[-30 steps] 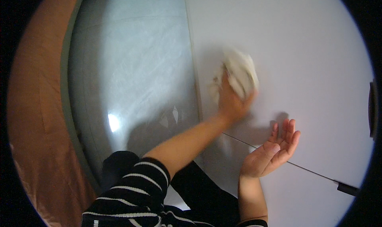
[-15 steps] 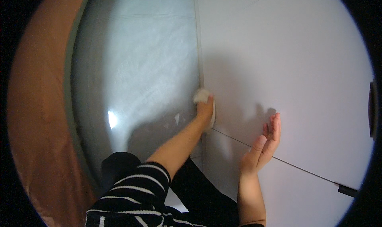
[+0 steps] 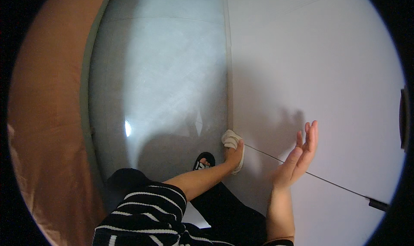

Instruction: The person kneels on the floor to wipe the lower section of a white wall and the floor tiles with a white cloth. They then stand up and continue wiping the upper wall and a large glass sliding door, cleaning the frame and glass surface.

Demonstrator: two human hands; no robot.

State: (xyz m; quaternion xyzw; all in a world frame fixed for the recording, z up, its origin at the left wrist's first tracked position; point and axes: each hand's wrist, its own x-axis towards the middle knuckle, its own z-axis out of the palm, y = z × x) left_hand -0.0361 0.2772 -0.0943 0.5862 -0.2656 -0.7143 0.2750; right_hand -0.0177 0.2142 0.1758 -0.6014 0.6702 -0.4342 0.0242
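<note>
My left hand (image 3: 233,156) is closed round a cream-white cloth (image 3: 231,138), bunched up above the fingers and hanging past them below. It presses the cloth against the lower edge of a smooth white panel (image 3: 327,69), close to where a thin dark seam (image 3: 265,154) begins. Raised in front of the same panel is my right hand (image 3: 296,157), empty, with its fingers stretched upward and the thumb apart. Whether its far side touches the panel I cannot tell.
Grey shiny floor (image 3: 172,65) runs along the panel's foot. A black slipper (image 3: 203,161) with a foot in it stands beside my left forearm. Brown fabric (image 3: 47,95) hangs along the left side. A dark handle (image 3: 378,204) sits at the seam's right end, another dark fitting (image 3: 403,119) higher up.
My left hand has slid the cloth downward along the panel's lower edge, toward me. My right hand has shifted slightly right, still stretched out. The slipper has come into sight.
</note>
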